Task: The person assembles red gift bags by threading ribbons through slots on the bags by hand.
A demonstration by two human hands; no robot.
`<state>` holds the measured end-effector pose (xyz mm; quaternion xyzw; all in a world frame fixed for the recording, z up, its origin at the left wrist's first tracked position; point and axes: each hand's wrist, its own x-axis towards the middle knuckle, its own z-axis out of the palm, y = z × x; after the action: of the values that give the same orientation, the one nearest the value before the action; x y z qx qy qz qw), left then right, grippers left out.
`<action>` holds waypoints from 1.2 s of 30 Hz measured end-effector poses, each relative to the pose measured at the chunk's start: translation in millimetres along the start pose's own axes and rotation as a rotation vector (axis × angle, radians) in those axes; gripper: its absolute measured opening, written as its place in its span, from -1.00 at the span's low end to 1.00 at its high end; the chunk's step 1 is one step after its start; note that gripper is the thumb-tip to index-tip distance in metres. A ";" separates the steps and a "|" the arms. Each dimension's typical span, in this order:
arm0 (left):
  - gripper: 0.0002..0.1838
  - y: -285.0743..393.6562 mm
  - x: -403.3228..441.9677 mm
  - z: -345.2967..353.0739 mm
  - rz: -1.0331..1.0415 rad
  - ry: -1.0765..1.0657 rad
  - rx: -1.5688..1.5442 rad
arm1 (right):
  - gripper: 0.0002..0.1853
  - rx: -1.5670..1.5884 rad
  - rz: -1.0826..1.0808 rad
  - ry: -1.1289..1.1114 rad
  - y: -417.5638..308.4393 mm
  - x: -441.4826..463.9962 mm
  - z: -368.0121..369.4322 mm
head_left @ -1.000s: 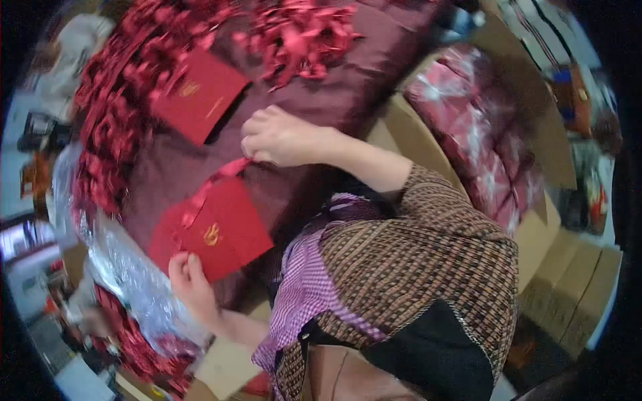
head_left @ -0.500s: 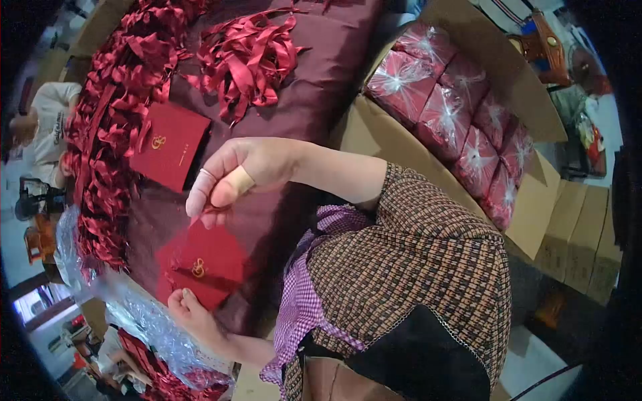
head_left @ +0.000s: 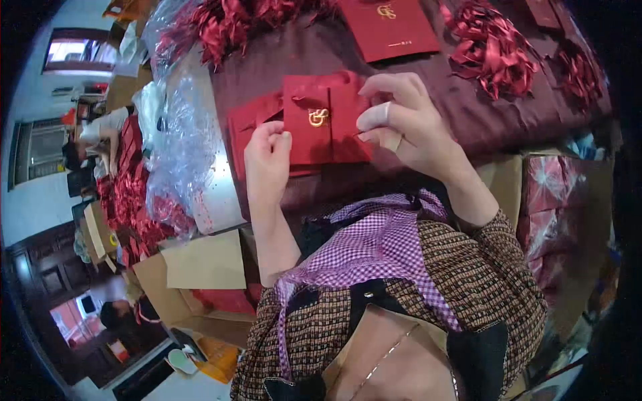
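A red gift bag with a gold monogram lies in front of me, over other flat red pieces. My left hand is closed, thumb and fingers pinching the bag's left edge. At its right side my right hand is closed in a pinch, with a bit of red ribbon at the fingertips. A pale wrap covers one of the right fingers. Another red bag with the same monogram lies farther back.
Red ribbons lie in a heap and in a row on the dark red cloth. Clear plastic wrap lies left. Open cartons stand at left and right, the right one with wrapped red packs. A person bends at far left.
The view has turned, so the table now lies across the top. My right hand has come down beside the bag from above it. My left hand still holds the bag's edge.
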<state>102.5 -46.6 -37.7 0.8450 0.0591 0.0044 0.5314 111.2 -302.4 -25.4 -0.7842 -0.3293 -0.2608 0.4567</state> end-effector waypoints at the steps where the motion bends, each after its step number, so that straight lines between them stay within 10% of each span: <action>1: -0.79 -2.9 0.2 -0.7 0.010 -0.029 -0.058 | -0.77 0.003 -0.015 -0.012 -2.1 0.2 11.0; 23: -0.68 7.7 -18.6 -2.0 0.033 -0.157 -0.168 | -0.82 0.168 0.231 0.001 4.6 -16.5 93.9; 36: -0.77 5.9 -26.8 17.5 0.161 0.099 0.106 | -0.77 -0.183 -0.025 0.023 -15.6 -4.7 86.5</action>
<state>77.7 -67.6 -38.5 0.8727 0.0174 0.0858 0.4804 105.7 -221.2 -58.9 -0.8156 -0.3086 -0.3042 0.3834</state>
